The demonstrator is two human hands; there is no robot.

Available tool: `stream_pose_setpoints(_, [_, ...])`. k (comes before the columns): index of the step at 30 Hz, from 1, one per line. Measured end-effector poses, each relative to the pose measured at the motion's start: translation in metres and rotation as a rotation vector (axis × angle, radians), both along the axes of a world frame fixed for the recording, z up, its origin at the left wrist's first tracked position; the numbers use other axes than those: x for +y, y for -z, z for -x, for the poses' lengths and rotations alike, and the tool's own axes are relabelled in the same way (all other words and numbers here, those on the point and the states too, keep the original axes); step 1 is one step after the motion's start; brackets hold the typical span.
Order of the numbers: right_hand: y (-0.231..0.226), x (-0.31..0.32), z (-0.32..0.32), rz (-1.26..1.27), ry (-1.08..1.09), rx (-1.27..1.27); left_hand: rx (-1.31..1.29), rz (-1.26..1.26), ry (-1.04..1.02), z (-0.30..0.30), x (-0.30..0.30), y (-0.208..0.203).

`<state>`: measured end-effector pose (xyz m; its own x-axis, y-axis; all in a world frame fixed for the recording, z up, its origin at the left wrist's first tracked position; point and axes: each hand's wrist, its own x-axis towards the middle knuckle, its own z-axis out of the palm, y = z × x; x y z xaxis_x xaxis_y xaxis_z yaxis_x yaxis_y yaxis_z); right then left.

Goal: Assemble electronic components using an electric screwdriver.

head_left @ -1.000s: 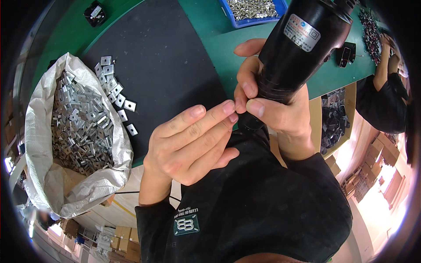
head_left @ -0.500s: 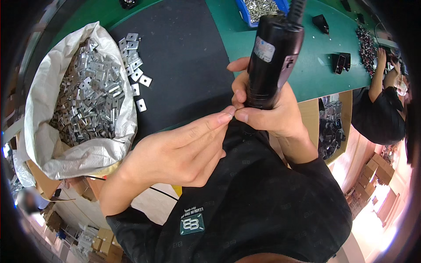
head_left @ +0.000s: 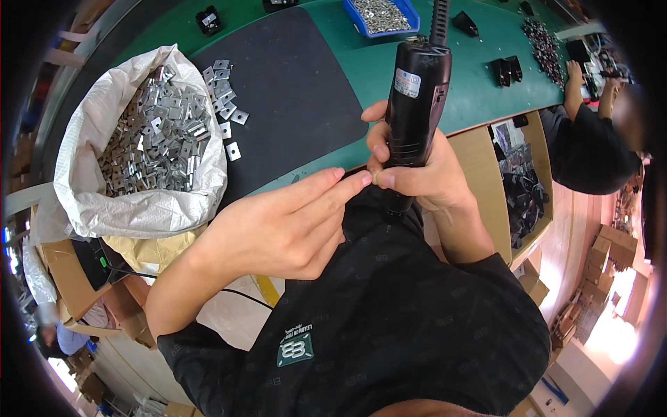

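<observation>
A black electric screwdriver point(head_left: 415, 101) stands nearly upright in my right hand point(head_left: 438, 174), which is closed around its lower part. Its cord end points to the far side and its narrow tip end toward my shirt. The right thumb and forefinger come together beside the tool. My left hand point(head_left: 281, 222) reaches in from the left, its fingers long and close together. The tip of one finger meets the right thumb and forefinger. The left thumb is hidden, and anything pinched at the fingertips is too small to make out.
Left is a white woven sack point(head_left: 80, 163) of square metal nuts; loose ones point(head_left: 233, 151) lie on the black mat point(head_left: 292, 90). A blue tray point(head_left: 419, 24) of small metal parts stands beyond. Right are black housings point(head_left: 506, 70), a cardboard box point(head_left: 479, 163) and a co-worker point(head_left: 590, 142).
The whole view has shifted, bringing more of the far table into sight. My left fingertips have spread slightly apart at the right thumb. The screwdriver stays in my right hand, now more upright.
</observation>
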<state>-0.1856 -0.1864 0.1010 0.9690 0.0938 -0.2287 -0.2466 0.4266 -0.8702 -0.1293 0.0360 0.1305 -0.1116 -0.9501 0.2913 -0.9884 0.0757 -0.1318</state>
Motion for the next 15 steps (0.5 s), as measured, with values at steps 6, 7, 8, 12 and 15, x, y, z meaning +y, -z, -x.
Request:
stream_pose_setpoints(6, [-0.008, 0.005, 0.017, -0.083, -0.031, -0.032, -0.041, 0.059, 0.056, 0.012, 0.004, -0.003])
stream_pose_setpoints(7, [-0.009, 0.007, 0.019, -0.045, -0.016, -0.025, -0.062, 0.050, 0.072, 0.013, 0.004, -0.004])
stream_pose_setpoints(8, [-0.010, 0.008, 0.020, -0.007, -0.002, -0.017, -0.083, 0.041, 0.085, 0.015, 0.003, -0.004])
stream_pose_setpoints(12, [-0.009, 0.011, 0.025, 0.073, 0.028, -0.017, -0.096, 0.107, 0.062, 0.022, 0.004, 0.006])
stream_pose_setpoints(15, [-0.008, 0.007, 0.027, 0.035, -0.010, -0.065, -0.057, 0.202, 0.062, 0.024, 0.004, 0.011])
